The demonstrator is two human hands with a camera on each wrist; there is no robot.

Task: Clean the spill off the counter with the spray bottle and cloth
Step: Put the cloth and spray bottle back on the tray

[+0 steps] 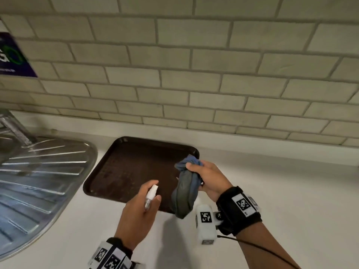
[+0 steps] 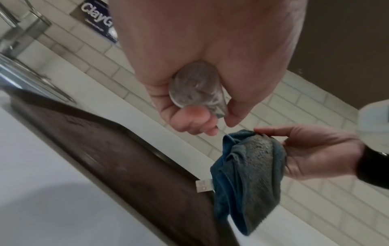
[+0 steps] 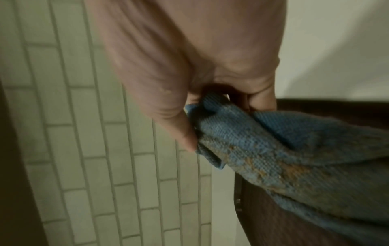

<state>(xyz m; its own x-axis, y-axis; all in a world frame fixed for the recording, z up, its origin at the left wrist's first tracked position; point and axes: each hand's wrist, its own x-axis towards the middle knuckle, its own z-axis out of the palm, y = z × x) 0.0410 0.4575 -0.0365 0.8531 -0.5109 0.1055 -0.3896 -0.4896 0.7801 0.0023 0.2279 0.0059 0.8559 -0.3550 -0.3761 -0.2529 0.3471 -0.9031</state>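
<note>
Currently the left hand (image 1: 138, 209) wraps the small clear spray bottle (image 1: 151, 195), light, rigid, possibly slick; the right hand (image 1: 210, 179) pinches the limp blue-grey cloth (image 1: 185, 193) above the brown tray (image 1: 124, 167) on the white bench (image 1: 281, 191); bunch it for wiping.

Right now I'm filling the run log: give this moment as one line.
left hand: grips small clear spray bottle | right hand: holds stained blue-grey cloth aloft | dark brown tray: on white counter

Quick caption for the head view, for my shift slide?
Left hand holds the spray bottle and right hand grips the blue cloth above the brown tray.
</note>
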